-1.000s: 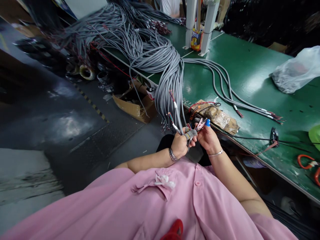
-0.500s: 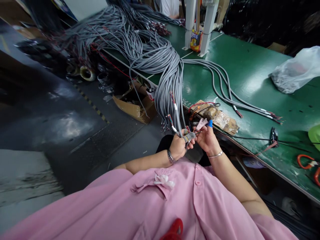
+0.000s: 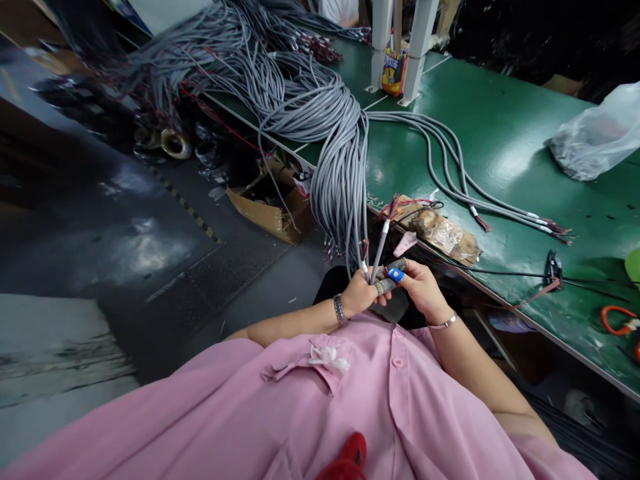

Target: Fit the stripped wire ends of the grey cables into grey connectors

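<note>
L hand [image 3: 357,295] sits low center, just above the pink shirt [image 3: 320,400], fingers closed round a pair of grey cable ends [image 3: 377,250] that rise toward 12 o'clock; a metal bracelet rings its wrist. R hand [image 3: 424,291] is right beside it at 3 o'clock, touching it, fingertips pinched on the same cable ends w/ taped fingers, one w/ a blue cap [image 3: 397,274]. Coloured inner wires poke out of the cable tips; can't tell exactly which wire is pinched.

The held cables hang down from the big grey cable bundle [image 3: 330,133] that drapes over the near edge of the green tabletop [image 3: 500,133] at 12 o'clock from the hands & spreads back toward 11 o'clock. A few separate cables [image 3: 450,180] branch off across the tabletop toward 3 o'clock, ends w/ red wires lying flat.

Just beyond the hands at 1 o'clock: a taped brown pad [image 3: 443,233] on the tabletop edge, red wires on it. Farther at 3 o'clock: black clip w/ thin black wire [image 3: 551,263], an orange-handled tool [image 3: 617,320] at the far R edge. Clear plastic bag [image 3: 595,137] at 2 o'clock, well apart. White posts [image 3: 417,47] at 12 o'clock w/ a small yellow packet [image 3: 394,72] between them. Open cardboard box [image 3: 273,203] on the floor at 10 o'clock, below the bundle.
</note>
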A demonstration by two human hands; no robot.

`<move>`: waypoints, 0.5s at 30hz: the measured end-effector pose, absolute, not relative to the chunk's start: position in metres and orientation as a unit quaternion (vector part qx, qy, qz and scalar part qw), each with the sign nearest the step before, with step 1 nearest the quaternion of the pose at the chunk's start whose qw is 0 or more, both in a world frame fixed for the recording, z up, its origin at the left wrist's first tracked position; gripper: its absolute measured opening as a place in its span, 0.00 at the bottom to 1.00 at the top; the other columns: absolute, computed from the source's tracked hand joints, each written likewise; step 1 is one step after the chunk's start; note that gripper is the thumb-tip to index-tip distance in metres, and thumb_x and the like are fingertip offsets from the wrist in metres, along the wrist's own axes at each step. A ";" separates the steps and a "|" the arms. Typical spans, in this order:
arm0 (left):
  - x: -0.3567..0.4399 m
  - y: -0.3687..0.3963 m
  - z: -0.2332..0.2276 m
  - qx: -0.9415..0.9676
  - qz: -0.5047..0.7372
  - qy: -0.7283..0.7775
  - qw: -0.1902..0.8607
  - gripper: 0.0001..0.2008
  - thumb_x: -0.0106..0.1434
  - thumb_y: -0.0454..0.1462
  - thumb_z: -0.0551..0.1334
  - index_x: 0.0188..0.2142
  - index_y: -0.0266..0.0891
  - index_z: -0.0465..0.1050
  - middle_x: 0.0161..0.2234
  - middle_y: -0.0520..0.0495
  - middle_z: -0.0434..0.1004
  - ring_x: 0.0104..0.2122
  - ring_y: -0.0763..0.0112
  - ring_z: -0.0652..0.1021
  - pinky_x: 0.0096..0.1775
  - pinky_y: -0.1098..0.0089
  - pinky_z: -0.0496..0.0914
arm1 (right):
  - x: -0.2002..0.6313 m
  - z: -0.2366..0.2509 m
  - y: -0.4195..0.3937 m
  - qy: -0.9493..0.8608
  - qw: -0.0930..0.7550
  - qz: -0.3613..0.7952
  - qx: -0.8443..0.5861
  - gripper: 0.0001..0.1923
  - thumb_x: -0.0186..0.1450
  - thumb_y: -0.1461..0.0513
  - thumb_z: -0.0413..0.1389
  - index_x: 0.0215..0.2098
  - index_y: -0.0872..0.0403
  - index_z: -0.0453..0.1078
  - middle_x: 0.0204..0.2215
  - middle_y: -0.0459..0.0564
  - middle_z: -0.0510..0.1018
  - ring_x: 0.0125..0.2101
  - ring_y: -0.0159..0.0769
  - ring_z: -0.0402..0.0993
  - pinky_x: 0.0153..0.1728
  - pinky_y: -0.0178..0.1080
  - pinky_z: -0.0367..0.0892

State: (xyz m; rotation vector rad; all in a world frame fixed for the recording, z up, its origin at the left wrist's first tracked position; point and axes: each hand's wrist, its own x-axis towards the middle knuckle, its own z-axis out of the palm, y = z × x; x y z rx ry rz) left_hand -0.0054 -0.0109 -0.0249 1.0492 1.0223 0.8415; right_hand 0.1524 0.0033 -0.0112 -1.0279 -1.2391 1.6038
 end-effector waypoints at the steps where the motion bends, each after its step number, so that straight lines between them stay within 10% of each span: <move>1: -0.005 -0.010 -0.025 0.452 0.380 0.449 0.671 0.14 0.53 0.44 0.67 0.28 0.35 0.69 0.19 0.50 0.74 0.15 0.76 0.72 0.16 0.77 0.59 | 0.153 -0.012 0.003 -0.491 0.427 0.639 -0.411 0.10 0.58 0.55 0.63 0.32 0.54 0.74 0.24 0.45 0.75 0.24 0.30 0.68 0.28 0.36 0.64; 15: -0.005 -0.011 -0.033 0.364 0.457 0.444 0.680 0.17 0.52 0.47 0.68 0.26 0.35 0.68 0.20 0.49 0.74 0.15 0.76 0.72 0.16 0.77 0.57 | 0.145 -0.018 0.002 -0.421 0.451 0.651 -0.442 0.10 0.55 0.56 0.64 0.28 0.54 0.70 0.22 0.42 0.72 0.22 0.27 0.65 0.26 0.33 0.62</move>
